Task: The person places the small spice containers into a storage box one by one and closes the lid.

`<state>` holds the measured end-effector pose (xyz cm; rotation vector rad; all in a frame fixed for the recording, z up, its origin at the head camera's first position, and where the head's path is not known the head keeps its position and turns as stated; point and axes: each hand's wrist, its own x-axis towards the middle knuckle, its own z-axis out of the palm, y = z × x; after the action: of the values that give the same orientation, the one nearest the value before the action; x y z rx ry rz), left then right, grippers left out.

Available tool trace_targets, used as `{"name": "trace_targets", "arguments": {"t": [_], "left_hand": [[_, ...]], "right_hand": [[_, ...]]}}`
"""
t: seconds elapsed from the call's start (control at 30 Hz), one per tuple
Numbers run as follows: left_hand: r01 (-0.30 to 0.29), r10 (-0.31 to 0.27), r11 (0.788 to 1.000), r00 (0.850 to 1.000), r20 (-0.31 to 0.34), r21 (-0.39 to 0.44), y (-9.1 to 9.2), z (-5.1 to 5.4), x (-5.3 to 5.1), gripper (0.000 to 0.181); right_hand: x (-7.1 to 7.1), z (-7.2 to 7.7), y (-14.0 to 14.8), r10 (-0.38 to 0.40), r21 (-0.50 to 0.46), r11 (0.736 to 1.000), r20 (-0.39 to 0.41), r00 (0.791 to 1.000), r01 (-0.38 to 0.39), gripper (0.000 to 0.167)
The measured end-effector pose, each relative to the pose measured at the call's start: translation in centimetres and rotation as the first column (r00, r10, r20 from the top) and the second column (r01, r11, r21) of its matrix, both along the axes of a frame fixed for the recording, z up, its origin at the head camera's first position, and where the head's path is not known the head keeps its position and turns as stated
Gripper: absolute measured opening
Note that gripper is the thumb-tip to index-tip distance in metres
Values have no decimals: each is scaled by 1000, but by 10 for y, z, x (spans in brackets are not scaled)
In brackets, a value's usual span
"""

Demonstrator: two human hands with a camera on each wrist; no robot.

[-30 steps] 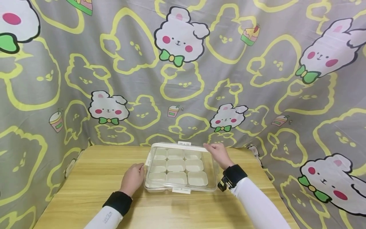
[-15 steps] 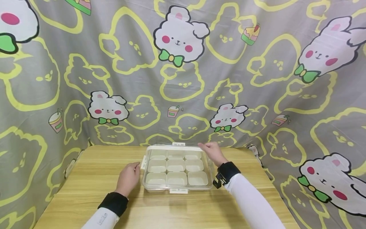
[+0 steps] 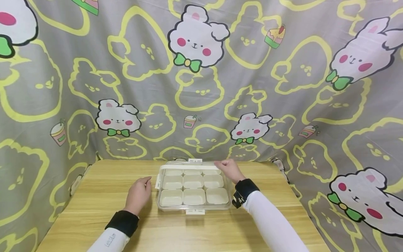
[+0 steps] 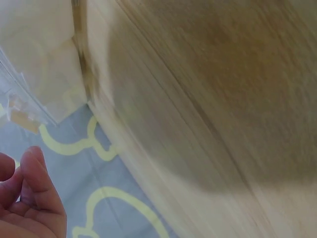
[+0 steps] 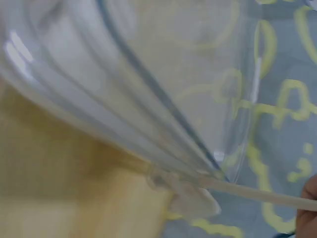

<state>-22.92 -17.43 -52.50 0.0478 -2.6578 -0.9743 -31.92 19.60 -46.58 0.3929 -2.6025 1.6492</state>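
Note:
A clear lidded box [image 3: 230,196] with several cream cups [image 3: 193,182] inside rests on the table. Its clear lid [image 3: 162,196] lies over the cups and has white latches on its sides, one the front latch [image 3: 195,211]. Across the far part of the lid runs a white handle [image 3: 189,167]. My right hand [image 3: 231,170] grips the handle's right end, and the right wrist view shows its fingers [image 5: 308,208] on the bar. My left hand [image 3: 138,196] holds nothing, its fingers loosely bent, a little left of the left latch [image 3: 158,181] and apart from it.
Under the box is a wood-grain table [image 3: 176,234]. A grey curtain [image 3: 151,87] with rabbit prints hangs behind the table and along both sides.
The lid has shifted left and lower, coming into line over the box. My right hand has moved left with the handle. My left hand has drawn away leftward from the left latch.

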Motion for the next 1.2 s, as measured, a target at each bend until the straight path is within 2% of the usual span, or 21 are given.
{"name": "trace_targets", "arguments": {"t": [0.13, 0.6, 1.2], "left_hand": [[1, -1, 1000, 1000, 9, -4, -1, -1, 0, 35], [6, -6, 1000, 1000, 8, -5, -5, -7, -2, 33], [19, -19, 1000, 1000, 20, 1, -1, -12, -3, 32]], "right_hand": [[0, -10, 0, 7, 27, 1000, -1, 1000, -7, 60], [-3, -10, 0, 11, 62, 998, -10, 1000, -10, 60], [-2, -11, -1, -21, 36, 999, -35, 999, 22, 58]]}}
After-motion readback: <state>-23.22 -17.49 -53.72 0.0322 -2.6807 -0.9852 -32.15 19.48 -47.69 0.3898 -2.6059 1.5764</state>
